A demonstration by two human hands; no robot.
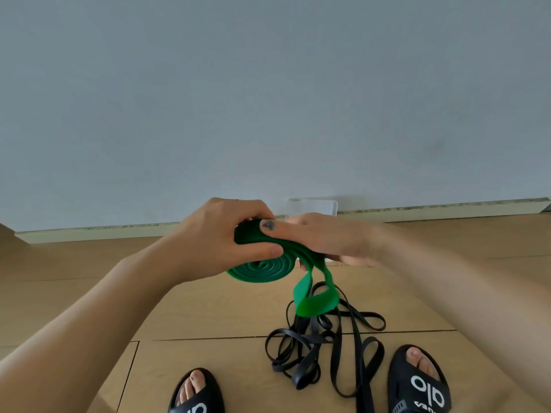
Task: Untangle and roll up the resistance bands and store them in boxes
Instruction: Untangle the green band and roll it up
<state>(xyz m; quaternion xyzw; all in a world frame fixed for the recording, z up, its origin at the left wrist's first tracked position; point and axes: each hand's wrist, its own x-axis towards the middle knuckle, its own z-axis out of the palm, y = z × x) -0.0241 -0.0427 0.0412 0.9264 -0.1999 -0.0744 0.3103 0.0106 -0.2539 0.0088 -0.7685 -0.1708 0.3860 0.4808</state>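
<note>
- One green band (262, 268), mostly wound into a flat spiral coil; a loose loop of it hangs below the right fingers.
- Black bands (325, 344): a tangled pile on the floor (208, 311) under the hanging green loop; count unclear, strands overlap.
- One clear box (313, 206) against the wall (268, 84), just behind the fingertips of both hands, partly hidden by them.
- Two hands, two black sandals (420, 383), one on each foot, black pile between them.
- Left hand (220, 234): fingers curled closed around the coil, thumb pressed on its top edge, other fingers wrapped over the far side.
- Right hand (325, 236): thumb laid flat on top of the coil, touching it beside the left fingers; remaining fingers under the band's free strip, pinching it. How tight, cannot tell, blurred.
- Coil sits between both hands, held in the air above the floor, tilted so the spiral face points toward the camera.
</note>
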